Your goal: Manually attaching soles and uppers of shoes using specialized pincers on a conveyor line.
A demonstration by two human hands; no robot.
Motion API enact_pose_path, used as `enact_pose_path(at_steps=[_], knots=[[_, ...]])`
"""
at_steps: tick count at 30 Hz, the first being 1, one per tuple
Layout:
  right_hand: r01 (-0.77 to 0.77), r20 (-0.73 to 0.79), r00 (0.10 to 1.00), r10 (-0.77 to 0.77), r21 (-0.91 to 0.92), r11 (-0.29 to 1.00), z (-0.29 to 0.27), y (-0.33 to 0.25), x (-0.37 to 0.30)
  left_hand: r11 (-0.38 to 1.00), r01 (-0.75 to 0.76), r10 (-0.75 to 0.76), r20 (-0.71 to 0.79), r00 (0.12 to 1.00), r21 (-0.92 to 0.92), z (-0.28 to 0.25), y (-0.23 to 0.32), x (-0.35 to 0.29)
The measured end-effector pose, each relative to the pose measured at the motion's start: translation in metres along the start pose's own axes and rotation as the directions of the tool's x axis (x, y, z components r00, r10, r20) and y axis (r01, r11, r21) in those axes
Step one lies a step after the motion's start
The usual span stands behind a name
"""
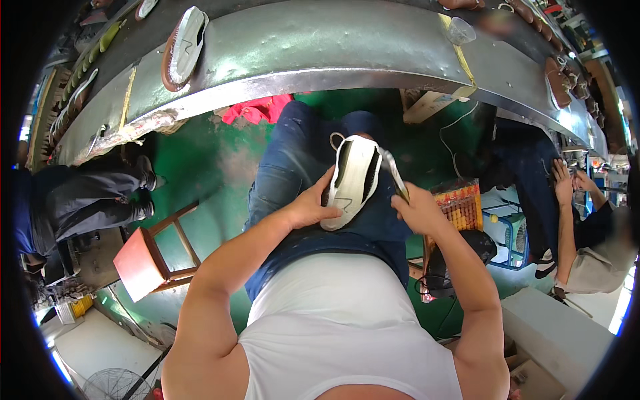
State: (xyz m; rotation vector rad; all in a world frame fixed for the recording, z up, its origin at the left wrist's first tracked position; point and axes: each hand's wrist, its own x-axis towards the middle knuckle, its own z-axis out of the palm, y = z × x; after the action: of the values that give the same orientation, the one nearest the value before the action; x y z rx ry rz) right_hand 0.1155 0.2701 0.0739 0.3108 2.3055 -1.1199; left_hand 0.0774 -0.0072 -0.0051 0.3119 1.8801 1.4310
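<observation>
An unfinished shoe (352,175) rests on my thighs with its white underside up and its brown upper below. A bent wire-like line shows near the end closest to me, and a lace loop sticks out at the far end. My left hand (315,205) grips the near left side, thumb on the underside. In my right hand (419,209) is a metal hand tool (394,171) with a shiny curved head, which meets the shoe's right edge near the far end. Its exact kind is hard to make out, and the fingers cover its handle.
A long metal-topped bench (300,43) crosses ahead, with another shoe (185,50) on it and a clear plastic cup (461,31). A red-seated chair (143,263) stands left. Co-workers sit on both sides; one person's hand (563,181) shows at right. Red cloth (257,109) lies under the bench.
</observation>
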Motion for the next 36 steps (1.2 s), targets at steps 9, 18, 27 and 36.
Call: enact_pose_path(at_steps=[9,18,27,36], knots=[[0.484,0.172,0.853,-0.493,-0.613,0.624,0.014,-0.013,-0.013,0.993,-0.011,0.014,-0.025,1.0,0.116,0.019,-0.003,-0.003],[0.556,0.218,0.807,-0.549,-0.593,0.583,0.038,-0.001,0.013,0.929,-0.026,-0.167,-0.479,0.862,-0.37,0.042,-0.026,0.023],[0.494,0.169,0.839,-0.516,-0.633,0.596,0.031,-0.009,0.001,0.982,-0.008,0.116,-0.565,0.817,0.19,0.033,-0.022,0.018],[0.294,-0.046,0.92,-0.389,-0.574,0.764,0.03,0.004,0.016,0.816,-0.065,0.27,-0.28,0.921,0.574,0.024,-0.006,0.012]])
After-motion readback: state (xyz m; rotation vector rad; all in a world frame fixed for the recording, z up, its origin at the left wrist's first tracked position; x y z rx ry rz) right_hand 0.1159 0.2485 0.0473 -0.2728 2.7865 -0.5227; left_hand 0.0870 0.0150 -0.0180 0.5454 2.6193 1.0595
